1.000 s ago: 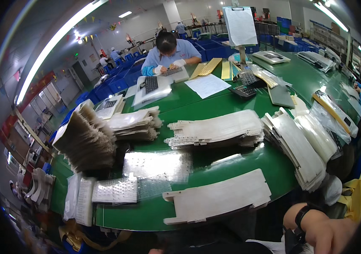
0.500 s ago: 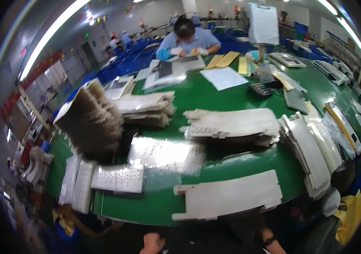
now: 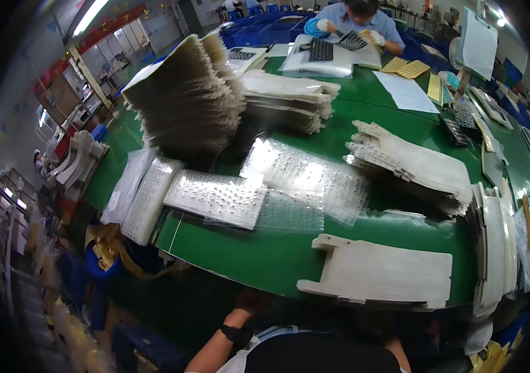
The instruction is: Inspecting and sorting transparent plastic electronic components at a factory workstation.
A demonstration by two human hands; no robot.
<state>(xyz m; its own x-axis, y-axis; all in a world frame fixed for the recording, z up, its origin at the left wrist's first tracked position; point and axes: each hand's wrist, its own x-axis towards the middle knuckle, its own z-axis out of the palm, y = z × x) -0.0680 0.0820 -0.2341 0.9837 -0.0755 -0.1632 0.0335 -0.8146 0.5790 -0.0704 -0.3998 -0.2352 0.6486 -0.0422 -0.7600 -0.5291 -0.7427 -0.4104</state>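
1. The left hand (image 3: 249, 303) is low, below the near rim of the green table (image 3: 246, 255); its forearm rises from the lower edge with a dark wristband (image 3: 231, 332). The hand is in shadow, so whether it is open or holding anything cannot be told.
2. The nearest thing, a flat pale board (image 3: 380, 273), lies on the table's near edge to the right of that hand, apart from it. Its long axis runs left to right, the notched end pointing left.
3. The right hand is out of view.
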